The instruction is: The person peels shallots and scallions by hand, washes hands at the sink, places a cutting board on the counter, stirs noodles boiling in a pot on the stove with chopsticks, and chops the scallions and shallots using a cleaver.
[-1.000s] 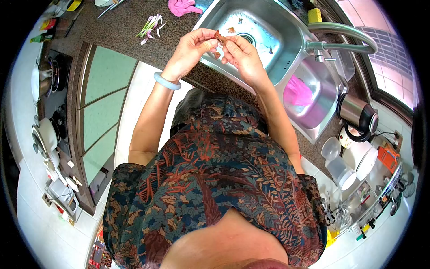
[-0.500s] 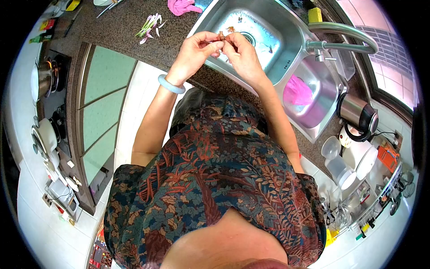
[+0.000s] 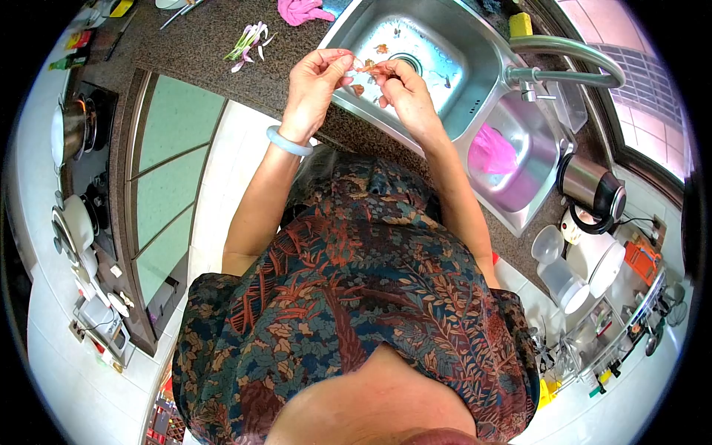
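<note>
Over the near left edge of the steel sink basin, my two hands are close together. The fingertips of my left hand pinch one end of a thin pinkish-orange strand. My right hand has its thumb and fingers closed on a brown, withered flower-like piece at the strand's other end. Its exact kind is too small to make out. Below lie loose brown scraps in the basin, around the drain. On the counter to the left rests a small bunch of pale purple flowers with green stems.
A curved tap reaches over the sink from the right. The smaller basin holds a pink plastic bag. A pink cloth and a yellow sponge lie by the sink; a kettle stands to the right.
My hands have moved apart slightly, drawing out the thin strand between them. Another brown scrap now shows below the fingers, near the basin's front edge.
</note>
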Available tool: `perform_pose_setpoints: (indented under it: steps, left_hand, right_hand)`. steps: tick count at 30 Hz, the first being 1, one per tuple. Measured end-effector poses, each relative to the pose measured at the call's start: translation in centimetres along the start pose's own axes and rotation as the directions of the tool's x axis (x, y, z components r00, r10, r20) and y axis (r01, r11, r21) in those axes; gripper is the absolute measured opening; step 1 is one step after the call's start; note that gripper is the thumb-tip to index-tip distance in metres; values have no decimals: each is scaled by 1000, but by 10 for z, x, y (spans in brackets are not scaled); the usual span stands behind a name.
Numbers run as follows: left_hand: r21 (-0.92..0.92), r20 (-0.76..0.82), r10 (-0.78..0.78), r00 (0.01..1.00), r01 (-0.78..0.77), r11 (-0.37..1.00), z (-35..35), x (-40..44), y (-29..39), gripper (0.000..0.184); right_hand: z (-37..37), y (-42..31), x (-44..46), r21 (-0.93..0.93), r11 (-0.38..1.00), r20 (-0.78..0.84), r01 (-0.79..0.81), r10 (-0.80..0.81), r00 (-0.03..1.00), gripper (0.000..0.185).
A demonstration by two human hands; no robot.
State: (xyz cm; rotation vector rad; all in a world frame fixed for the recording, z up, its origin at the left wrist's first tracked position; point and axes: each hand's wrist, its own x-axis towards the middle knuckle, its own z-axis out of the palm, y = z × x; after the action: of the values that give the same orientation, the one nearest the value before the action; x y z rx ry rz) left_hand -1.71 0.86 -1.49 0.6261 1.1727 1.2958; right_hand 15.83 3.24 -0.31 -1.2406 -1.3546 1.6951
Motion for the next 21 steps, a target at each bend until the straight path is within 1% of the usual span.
perform_pose_setpoints:
  steps: [2, 4, 5, 6, 7, 9, 10, 12, 13, 15, 16, 18, 19, 21]
  left_hand:
    - [-4, 14, 5, 1000, -4, 1000, 0, -2, -3, 16]
    - [-9, 27, 11, 1000, -10, 1000, 4, -3, -3, 15]
    - [28, 13, 37, 999, -38, 999, 6, -5, -2, 14]
    - [67, -1, 65, 998, -64, 996, 9, -6, -2, 13]
    - [68, -2, 66, 998, -66, 996, 10, -6, -2, 13]
    - [118, 1, 163, 987, -162, 980, 12, -6, -6, 11]
    - [119, 0, 163, 987, -162, 980, 12, -7, -8, 11]
    - [204, -6, 286, 958, -279, 938, 13, -9, -11, 9]
    - [204, -6, 286, 958, -279, 939, 14, -10, -11, 9]
    - [285, -42, 327, 944, -302, 910, 16, -13, -11, 8]
    - [285, -43, 327, 944, -302, 910, 19, -16, -11, 8]
    - [234, -85, 398, 914, -369, 899, 26, -19, -12, 7]
    - [234, -85, 397, 914, -369, 900, 27, -19, -13, 7]
    - [241, -83, 450, 889, -420, 875, 27, -19, -16, 7]
  right_hand:
    - [1, 2, 1, -12, 1000, 21, 8, -8, 1000, 28]
    - [4, -1, 3, -187, 979, 39, -76, 84, 996, 30]
    - [5, -1, 3, -187, 979, 39, -74, 83, 996, 30]
    - [5, 1, 4, -240, 971, 58, -25, 40, 998, 32]
    - [5, 3, 5, -289, 957, 79, 25, -2, 997, 34]
    - [6, 9, 8, -260, 965, 95, 33, -8, 995, 33]
    - [7, 11, 9, -231, 972, 110, 39, -14, 994, 33]
    - [9, 13, 8, -214, 976, 100, 47, -26, 995, 32]
    - [10, 13, 8, -198, 979, 88, 54, -37, 995, 32]
    - [13, 14, 7, -201, 977, 79, 70, -55, 995, 31]
    - [15, 14, 6, -204, 975, 71, 86, -73, 995, 30]
    - [19, 12, 4, -187, 979, 48, 78, -70, 996, 29]
    - [21, 11, 3, -170, 983, 24, 70, -67, 997, 28]
    - [22, 15, 4, -176, 980, 11, 89, -89, 996, 28]
